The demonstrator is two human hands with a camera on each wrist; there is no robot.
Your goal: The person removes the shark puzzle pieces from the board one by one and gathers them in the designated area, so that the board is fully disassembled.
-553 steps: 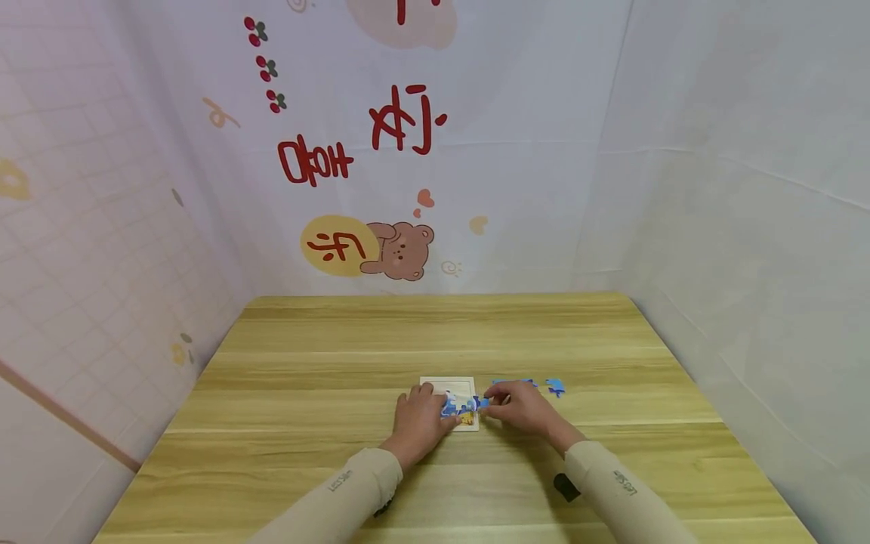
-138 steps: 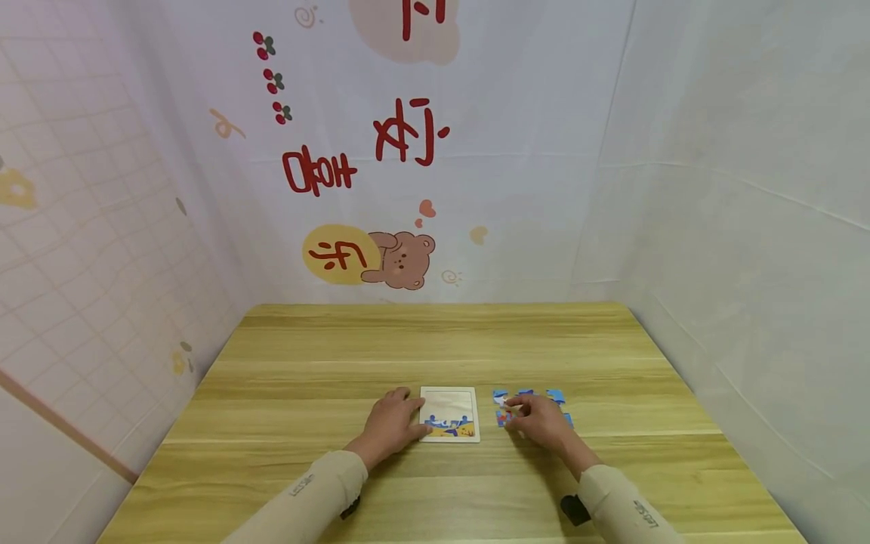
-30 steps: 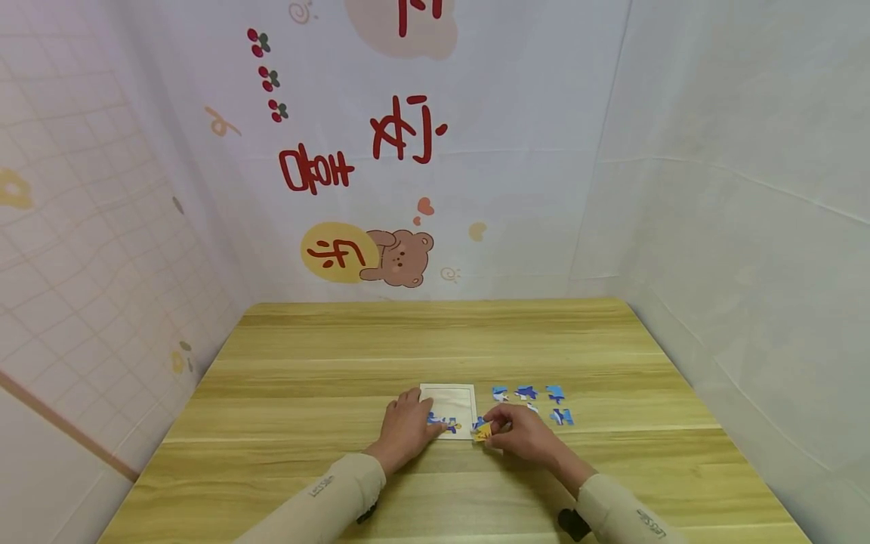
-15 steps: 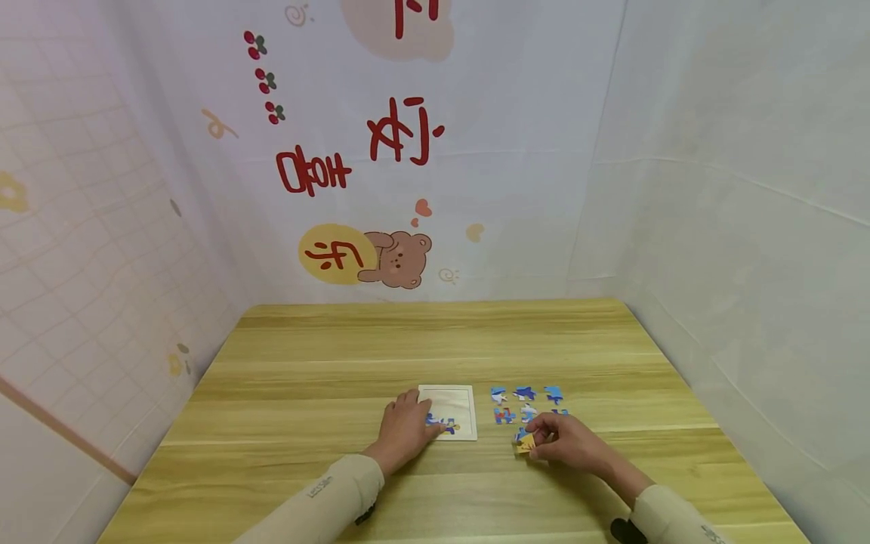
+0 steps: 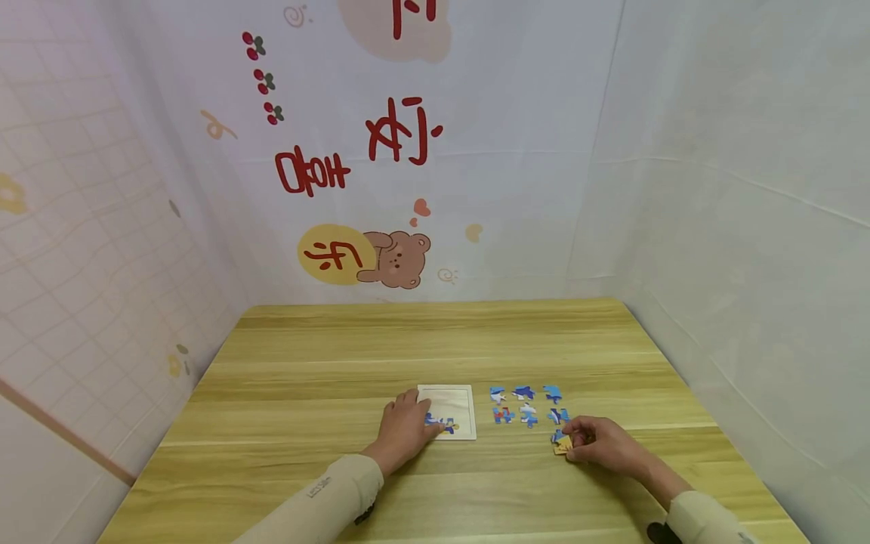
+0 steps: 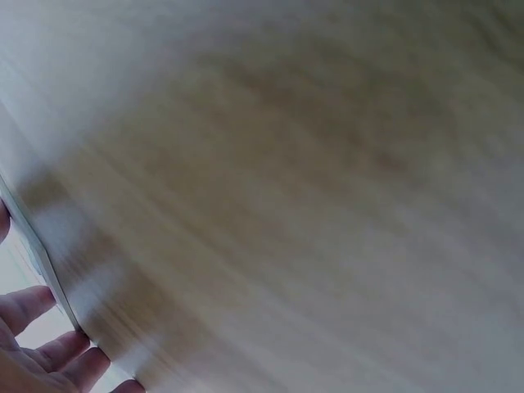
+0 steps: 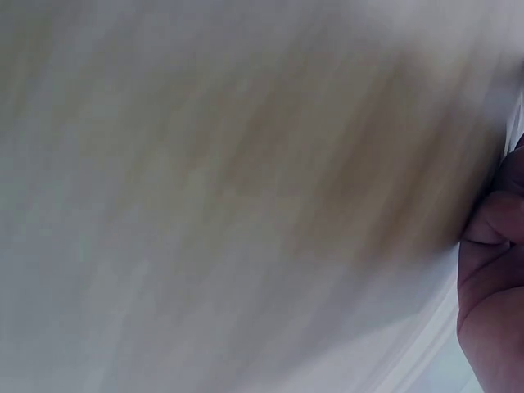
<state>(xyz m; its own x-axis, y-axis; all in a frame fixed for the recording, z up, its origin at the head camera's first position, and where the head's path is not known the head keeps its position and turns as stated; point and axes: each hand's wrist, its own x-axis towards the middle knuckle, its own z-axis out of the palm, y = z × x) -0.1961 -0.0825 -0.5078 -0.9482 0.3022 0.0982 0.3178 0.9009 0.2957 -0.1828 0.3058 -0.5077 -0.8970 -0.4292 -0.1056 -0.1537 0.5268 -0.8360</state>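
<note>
A white puzzle frame (image 5: pixel 473 412) lies on the table, with joined jigsaw pieces (image 5: pixel 446 425) along its lower left part. My left hand (image 5: pixel 402 428) rests on the frame's left side, thumb over the pieces, fingers fairly straight. In the left wrist view the left fingers (image 6: pixel 61 354) lie along the frame's edge. Away to the right, my right hand (image 5: pixel 608 446) pinches a blue and yellow jigsaw piece (image 5: pixel 563 444) between thumb and fingers, at or just above the tabletop. The right wrist view shows only part of the curled right hand (image 7: pixel 495 270); the piece is hidden there.
Several loose jigsaw pieces lie in two rows right of the frame, among them a red and blue piece (image 5: pixel 503 415), a dark blue piece (image 5: pixel 523 393) and a light blue piece (image 5: pixel 553 393). The wooden table (image 5: pixel 326 355) meets cloth-covered walls (image 5: pixel 516 189) behind and beside it.
The blue and yellow piece, in the frame's lower right corner 4.6 seconds ago, has come out. My right hand has carried it rightward, below the loose rows. My left hand stays on the frame.
</note>
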